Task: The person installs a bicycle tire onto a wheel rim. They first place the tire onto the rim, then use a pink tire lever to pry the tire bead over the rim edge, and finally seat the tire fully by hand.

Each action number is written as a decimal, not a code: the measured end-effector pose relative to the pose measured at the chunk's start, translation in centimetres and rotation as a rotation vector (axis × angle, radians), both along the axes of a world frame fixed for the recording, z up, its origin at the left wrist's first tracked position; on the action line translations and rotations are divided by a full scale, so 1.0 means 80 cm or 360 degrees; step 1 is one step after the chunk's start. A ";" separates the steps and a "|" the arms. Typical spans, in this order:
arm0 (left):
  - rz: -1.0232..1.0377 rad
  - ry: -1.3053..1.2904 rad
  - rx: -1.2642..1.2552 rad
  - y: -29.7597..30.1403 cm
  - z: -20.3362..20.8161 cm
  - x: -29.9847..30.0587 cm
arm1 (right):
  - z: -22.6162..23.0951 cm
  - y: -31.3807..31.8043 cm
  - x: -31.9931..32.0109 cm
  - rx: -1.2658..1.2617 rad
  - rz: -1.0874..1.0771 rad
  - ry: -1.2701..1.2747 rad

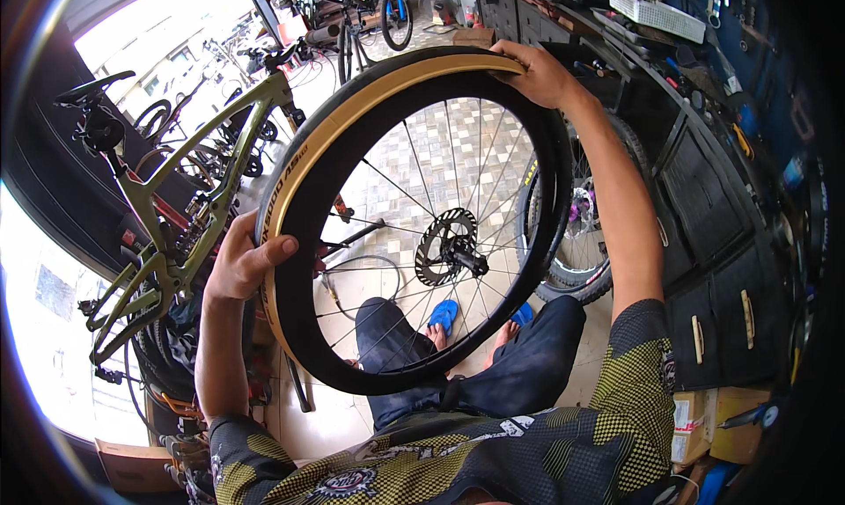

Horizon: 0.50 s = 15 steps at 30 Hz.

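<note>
A bicycle wheel with a deep black rim (304, 303) is held up in front of me, tilted above my lap. Along its upper and left side runs a tyre (327, 122) with a tan sidewall and black tread. My left hand (242, 257) grips the tyre at the left, thumb over the tan sidewall and fingers behind. At the top right my right hand (535, 72) closes over the tyre where the tan band ends. Thin black spokes lead to a hub (466, 260) with a disc rotor (424, 252). Whether the tyre's bead sits inside the rim, I cannot tell.
An olive bike frame (238, 149) stands at the left. Another wheel with a knobby tyre (576, 287) leans against dark cabinets (713, 241) at the right. A tool-strewn workbench runs along the right, with a white basket (656, 17). Several bikes stand farther back.
</note>
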<state>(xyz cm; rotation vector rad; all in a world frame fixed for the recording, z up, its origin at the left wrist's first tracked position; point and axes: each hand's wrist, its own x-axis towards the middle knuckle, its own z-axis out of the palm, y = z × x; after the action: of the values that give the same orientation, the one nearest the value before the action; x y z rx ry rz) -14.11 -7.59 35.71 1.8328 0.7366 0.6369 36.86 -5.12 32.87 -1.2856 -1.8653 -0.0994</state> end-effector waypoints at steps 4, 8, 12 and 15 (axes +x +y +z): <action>-0.0018 -0.0075 -0.0084 -0.011 -0.001 -0.007 | 0.023 0.006 0.005 0.0043 0.0010 -0.0134; -0.0015 -0.0054 -0.0045 -0.011 -0.007 -0.021 | 0.027 0.010 -0.008 -0.0001 0.0090 -0.0071; -0.0051 -0.0079 -0.0185 -0.023 0.003 -0.017 | 0.027 0.010 -0.017 -0.0080 0.0101 0.0000; 0.0046 -0.0106 -0.0058 -0.021 -0.003 -0.029 | 0.029 0.015 -0.020 -0.0009 0.0134 0.0026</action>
<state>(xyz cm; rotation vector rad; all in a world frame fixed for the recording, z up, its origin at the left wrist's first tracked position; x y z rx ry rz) -16.40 -9.30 35.45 1.7622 0.7273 0.6956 35.29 -3.95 35.16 -1.2068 -1.9040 -0.0390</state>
